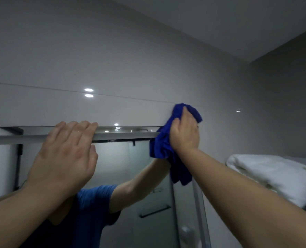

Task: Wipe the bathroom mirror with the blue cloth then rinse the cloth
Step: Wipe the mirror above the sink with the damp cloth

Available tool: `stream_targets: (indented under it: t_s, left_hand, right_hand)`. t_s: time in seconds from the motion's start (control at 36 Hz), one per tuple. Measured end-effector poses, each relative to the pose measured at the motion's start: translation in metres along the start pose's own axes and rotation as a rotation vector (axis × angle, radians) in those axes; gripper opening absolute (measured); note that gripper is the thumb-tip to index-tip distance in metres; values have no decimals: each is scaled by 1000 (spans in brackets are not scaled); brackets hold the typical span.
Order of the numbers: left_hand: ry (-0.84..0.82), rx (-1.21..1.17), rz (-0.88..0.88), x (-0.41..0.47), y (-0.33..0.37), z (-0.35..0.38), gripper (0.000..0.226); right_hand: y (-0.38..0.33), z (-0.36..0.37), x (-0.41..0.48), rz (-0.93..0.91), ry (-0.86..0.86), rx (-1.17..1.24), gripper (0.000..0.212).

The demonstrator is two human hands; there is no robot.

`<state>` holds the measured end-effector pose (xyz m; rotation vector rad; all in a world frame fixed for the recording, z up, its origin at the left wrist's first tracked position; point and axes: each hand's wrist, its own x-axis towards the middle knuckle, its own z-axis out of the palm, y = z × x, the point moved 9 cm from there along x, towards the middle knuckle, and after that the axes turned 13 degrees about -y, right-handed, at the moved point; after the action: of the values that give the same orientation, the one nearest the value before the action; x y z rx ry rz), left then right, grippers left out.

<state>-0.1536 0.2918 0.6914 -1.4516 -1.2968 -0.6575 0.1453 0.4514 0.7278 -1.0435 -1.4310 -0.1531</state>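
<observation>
At the bathroom mirror's (pixel 130 167) top-right corner, R hand (pixel 184 133) grips bunched blue cloth (pixel 162 145) against the edge; L hand (pixel 66 151) rests, fingers straight, on top rim. Glass spreads below & left of cloth, R hand nearest.

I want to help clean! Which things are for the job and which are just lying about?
For the job: blue cloth, bathroom mirror, right hand gripping the cloth, left hand resting on the mirror's top edge.
Just lying about: folded white towel beside the mirror.
</observation>
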Motion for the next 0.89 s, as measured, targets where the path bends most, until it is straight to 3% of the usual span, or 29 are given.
stream_targets:
  t_s: [0.22, 0.44, 0.58, 0.72, 0.89]
  left_hand:
    - [6, 9, -9, -2, 2, -3, 61]
    - [-1, 20, -4, -4, 3, -2, 61]
    - [7, 55, 3, -3, 3, -1, 61]
    - [12, 56, 4, -3, 2, 0, 60]
    - [-6, 59, -5, -3, 3, -1, 60]
  right_hand:
    - [72, 1, -35, 215, 108, 113, 64]
    - [116, 24, -127, 323, 76, 79, 62]
    - [82, 17, -84, 408, 69, 62, 68]
    - [13, 23, -53, 267, 100, -45, 65]
    - [0, 20, -48, 44, 93, -49, 66]
